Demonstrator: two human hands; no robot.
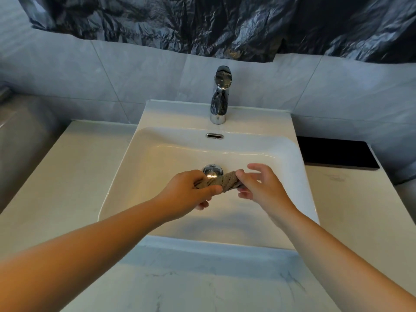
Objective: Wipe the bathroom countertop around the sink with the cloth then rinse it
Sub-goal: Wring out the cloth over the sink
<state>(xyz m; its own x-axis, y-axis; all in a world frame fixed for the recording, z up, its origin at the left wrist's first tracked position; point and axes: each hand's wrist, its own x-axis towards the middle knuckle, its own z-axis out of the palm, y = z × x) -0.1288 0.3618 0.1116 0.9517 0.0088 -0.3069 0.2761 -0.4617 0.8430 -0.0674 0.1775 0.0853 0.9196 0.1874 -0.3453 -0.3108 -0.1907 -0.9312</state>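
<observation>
Cloth [221, 182], brown and wrung into a tight twisted rope, is stretched between both hands above the sink's [157, 158] basin. The left hand [189, 190] grips its left end, fingers curled under and thumb laid along the front of the twist. The right hand [263, 188] has the other end: a curled finger and the thumb below seem to pinch it, while the remaining fingers lift away, loosely spread. How firmly that end is held is hard to say from here. Both bare forearms reach in from the near edge.

Just behind the cloth, partly covered by it, sits the chrome drain [212, 171]. Further back, an overflow slot [215, 136] is set in the rear wall of the basin, and a chrome tap [220, 95] stands upright on the ledge behind it. No water is visible falling from the spout.

A pale marbled bench [74, 167] surrounds the sink. On its far right lies a flat black tray [337, 154]. Grey tiles [135, 70] cover the wall, with crinkled black plastic sheeting [202, 23] hung above them.
</observation>
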